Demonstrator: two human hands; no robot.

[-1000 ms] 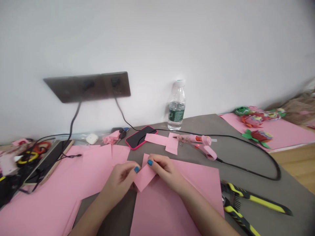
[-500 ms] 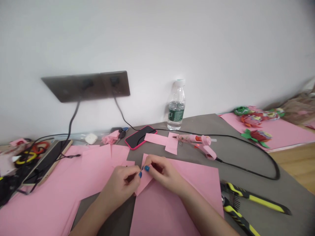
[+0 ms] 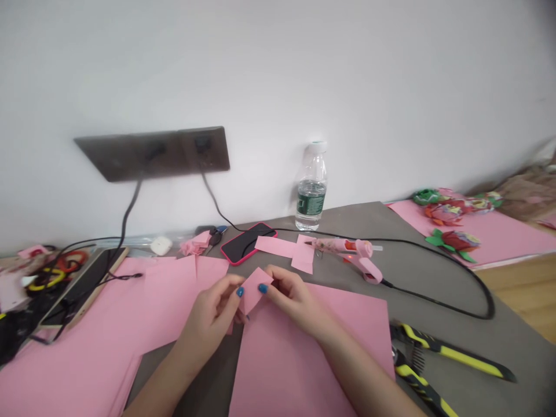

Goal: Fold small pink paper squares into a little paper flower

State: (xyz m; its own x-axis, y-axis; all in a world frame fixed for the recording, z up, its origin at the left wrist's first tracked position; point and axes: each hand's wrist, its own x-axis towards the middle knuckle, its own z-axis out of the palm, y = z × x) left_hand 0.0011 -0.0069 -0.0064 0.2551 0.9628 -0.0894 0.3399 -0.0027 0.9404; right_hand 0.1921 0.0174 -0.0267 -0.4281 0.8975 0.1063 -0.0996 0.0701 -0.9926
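Note:
Between both hands is a small folded piece of pink paper, tilted so that one corner points up. My left hand pinches its left edge, the blue-nailed thumb in front and the fingers behind. From the other side my right hand grips it, thumb pressed on its face; the fingers at the back are mostly hidden. Beneath them lies a large pink sheet. Past the right hand, a pink glue gun rests with its nozzle over pink paper strips.
Yellow-and-black pliers lie at right. The glue gun's black cord loops across the table. A phone and a water bottle stand toward the wall. Pink sheets cover the left; folded paper flowers sit far right.
The small pink paper has been lifted and turned into a diamond shape facing me. My hands have moved slightly apart, thumbs now on its face.

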